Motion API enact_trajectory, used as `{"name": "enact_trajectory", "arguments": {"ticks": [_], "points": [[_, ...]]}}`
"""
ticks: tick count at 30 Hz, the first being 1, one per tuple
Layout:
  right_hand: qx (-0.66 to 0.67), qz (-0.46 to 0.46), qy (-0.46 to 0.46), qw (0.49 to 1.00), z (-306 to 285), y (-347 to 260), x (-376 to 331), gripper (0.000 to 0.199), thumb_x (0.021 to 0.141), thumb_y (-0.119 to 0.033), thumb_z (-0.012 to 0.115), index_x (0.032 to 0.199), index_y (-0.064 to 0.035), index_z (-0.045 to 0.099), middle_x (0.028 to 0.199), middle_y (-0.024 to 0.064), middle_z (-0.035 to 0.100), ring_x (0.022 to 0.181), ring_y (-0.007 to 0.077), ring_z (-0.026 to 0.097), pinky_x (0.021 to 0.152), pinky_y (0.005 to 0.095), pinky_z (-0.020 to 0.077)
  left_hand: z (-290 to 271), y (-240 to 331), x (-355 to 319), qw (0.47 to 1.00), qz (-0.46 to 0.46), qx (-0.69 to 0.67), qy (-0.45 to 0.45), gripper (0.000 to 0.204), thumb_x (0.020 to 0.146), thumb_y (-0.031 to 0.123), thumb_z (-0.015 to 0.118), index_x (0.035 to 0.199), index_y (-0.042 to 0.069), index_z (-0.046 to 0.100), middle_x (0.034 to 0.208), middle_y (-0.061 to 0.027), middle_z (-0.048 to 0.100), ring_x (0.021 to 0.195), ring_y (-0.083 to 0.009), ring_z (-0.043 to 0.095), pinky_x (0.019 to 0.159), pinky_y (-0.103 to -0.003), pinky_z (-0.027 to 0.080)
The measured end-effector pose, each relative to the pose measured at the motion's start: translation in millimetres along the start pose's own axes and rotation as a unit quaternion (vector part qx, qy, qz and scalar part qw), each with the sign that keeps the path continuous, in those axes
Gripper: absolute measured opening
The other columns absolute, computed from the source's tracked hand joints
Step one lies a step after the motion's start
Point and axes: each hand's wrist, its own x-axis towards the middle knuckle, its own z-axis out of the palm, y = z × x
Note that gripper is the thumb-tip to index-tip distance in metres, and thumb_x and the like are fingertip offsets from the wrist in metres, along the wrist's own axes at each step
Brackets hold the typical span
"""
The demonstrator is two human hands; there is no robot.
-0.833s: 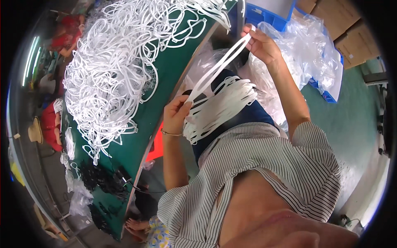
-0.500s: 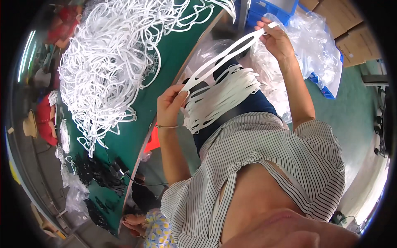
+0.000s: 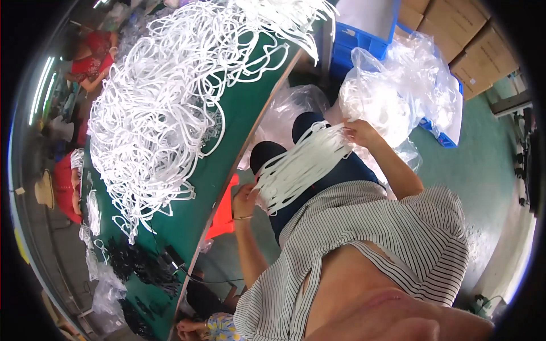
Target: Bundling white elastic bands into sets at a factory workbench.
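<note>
A flat bundle of white looped straps (image 3: 307,162) lies across my lap, its strands running side by side. At its left end my left hand (image 3: 244,202) is closed with the fingertips at the strap ends; it is slightly blurred. My right hand (image 3: 359,133) pinches at the bundle's right end, thumb and fingers together. The single strap between my hands lies along the bundle and cannot be told apart from the other strands. A large tangled heap of similar white straps (image 3: 153,119) covers much of the green table (image 3: 239,113) to my left.
Black strips (image 3: 136,264) and a cable lie on the table's near part. Clear plastic bags (image 3: 375,85) with white contents stand beyond my right hand, by blue crates (image 3: 361,42) and cardboard boxes (image 3: 455,28). A red stool (image 3: 222,213) is beside the table. Other people sit across and nearby.
Both hands have come down toward my lap, bringing the stretched strap from above the bundle onto it. My right hand moved nearest to me the most. The view has shifted slightly.
</note>
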Motion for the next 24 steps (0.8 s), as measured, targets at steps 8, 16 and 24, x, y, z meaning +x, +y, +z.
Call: {"name": "enact_trajectory", "arguments": {"ticks": [8, 16, 24], "points": [[-0.454, -0.493, 0.084, 0.737, 48, -79, 20, 0.022, 0.074, -0.006, 0.060, 0.096, -0.0040, 0.058, 0.082, 0.0084, 0.061, 0.074, 0.0140, 0.059, 0.068, 0.0244, 0.0464, -10, -54, 5, 0.975, 0.094, 0.153, 0.128, 0.024, 0.074, 0.006, 0.061, 0.096, -0.001, 0.057, 0.083, -0.0083, 0.060, 0.077, -0.0145, 0.058, 0.070, -0.026, 0.045], [-0.450, -0.611, 0.275, 0.590, 173, -251, 105, 0.040, 0.070, -0.029, 0.064, 0.101, -0.0049, 0.057, 0.093, 0.0164, 0.061, 0.084, 0.0312, 0.058, 0.077, 0.0365, 0.0446, 24, 46, 14, 0.963, 0.173, 0.159, 0.134, 0.014, 0.075, 0.004, 0.057, 0.088, 0.000, 0.060, 0.083, -0.0124, 0.060, 0.077, -0.0197, 0.059, 0.066, -0.026, 0.046], [-0.413, -0.667, 0.208, 0.584, 176, -230, 37, 0.023, 0.078, -0.020, 0.054, 0.091, -0.0044, 0.063, 0.084, 0.0184, 0.060, 0.078, 0.0340, 0.058, 0.070, 0.0364, 0.0458, 68, 159, 43, 0.958, 0.277, 0.058, 0.043, 0.011, 0.076, 0.001, 0.057, 0.086, 0.001, 0.060, 0.079, -0.0098, 0.059, 0.061, -0.0162, 0.055, 0.055, -0.024, 0.044]]}}
